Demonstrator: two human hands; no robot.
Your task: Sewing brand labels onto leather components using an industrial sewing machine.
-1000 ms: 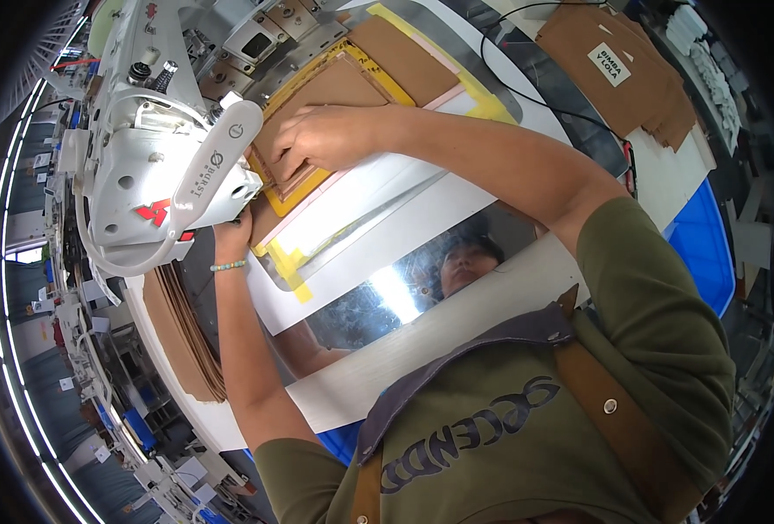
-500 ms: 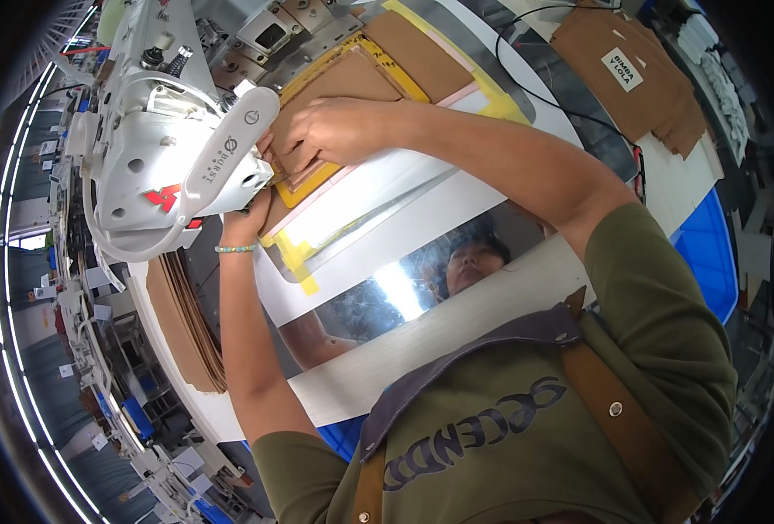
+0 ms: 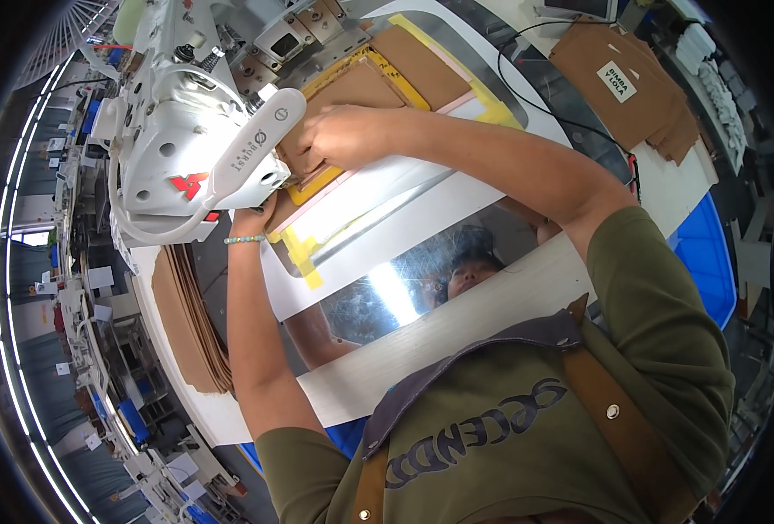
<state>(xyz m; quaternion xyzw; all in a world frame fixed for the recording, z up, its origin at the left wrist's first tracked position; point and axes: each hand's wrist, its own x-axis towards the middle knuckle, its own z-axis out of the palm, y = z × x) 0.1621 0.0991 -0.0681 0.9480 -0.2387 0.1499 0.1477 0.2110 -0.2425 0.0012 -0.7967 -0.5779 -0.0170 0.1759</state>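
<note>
A white sewing machine head with a long light arm stands over the far left of the work. Beneath and beside it lies a yellow-edged template frame around a brown panel. My right hand rests on the panel and the frame's near part, its bent fingers apart and pointing down beside the machine head. Close to the frame's left corner is my left hand, with a beaded bracelet at the wrist. The machine head hides most of its fingers, so their grip does not show.
A white sheet with yellow tape lies under the frame. Nearer me is a shiny metal plate. Brown panels are stacked at left and far right. A black cable crosses the right side, near a blue bin.
The whole view has shifted slightly, moving the machine head rightward in the picture. Both hands stay beside the machine head; the right hand still rests on the panel.
</note>
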